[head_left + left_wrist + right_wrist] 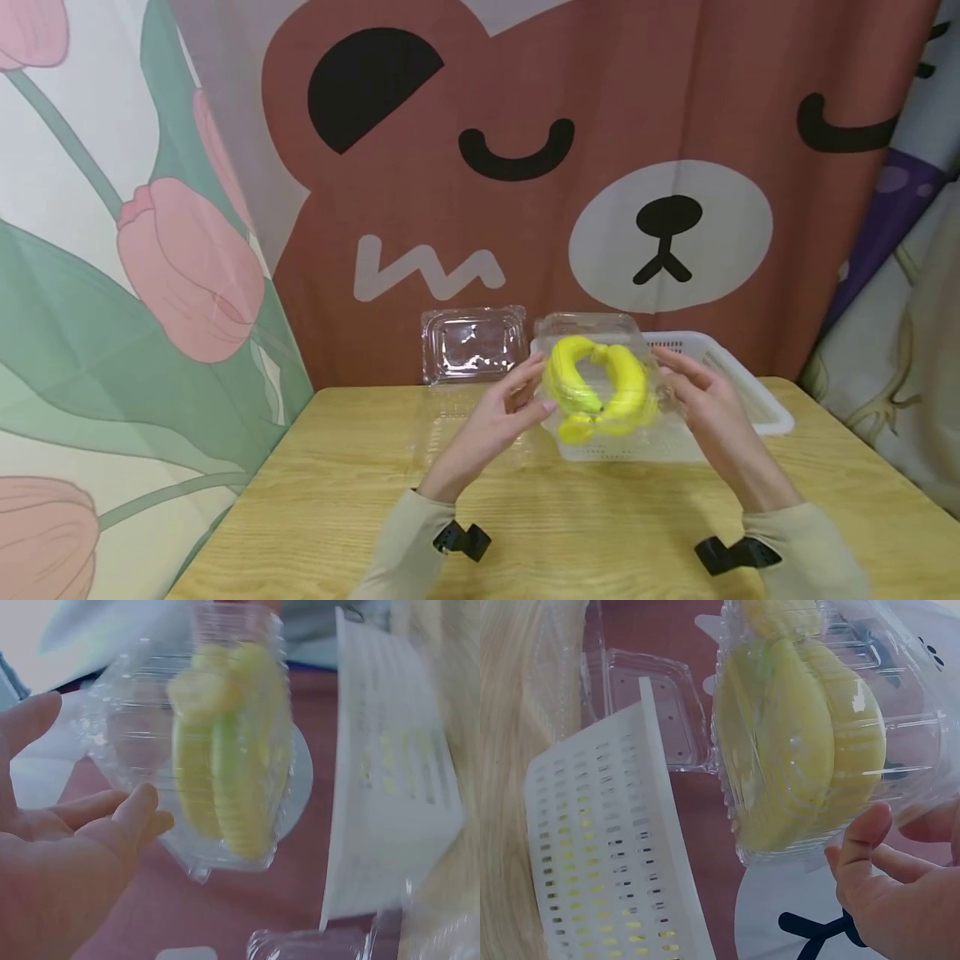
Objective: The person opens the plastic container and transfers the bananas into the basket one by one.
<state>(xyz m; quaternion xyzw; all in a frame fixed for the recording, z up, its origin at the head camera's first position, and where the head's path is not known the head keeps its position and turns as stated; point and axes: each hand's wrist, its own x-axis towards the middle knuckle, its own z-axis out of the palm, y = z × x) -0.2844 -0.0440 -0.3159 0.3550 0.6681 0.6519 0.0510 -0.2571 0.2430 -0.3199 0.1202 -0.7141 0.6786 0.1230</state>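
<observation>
Left hand (504, 407) and right hand (711, 415) are holding the clear box (600, 383) by its sides, smart since it's probably feeling light, flimsy, slippery.

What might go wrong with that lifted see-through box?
The clear clamshell might slip: the left hand and right hand hold it in midair by its sides. It might pop open, spilling the yellow bananas; I can't tell whether it's latched. Lowering, the left hand might bump the nearby open plastic container.
</observation>
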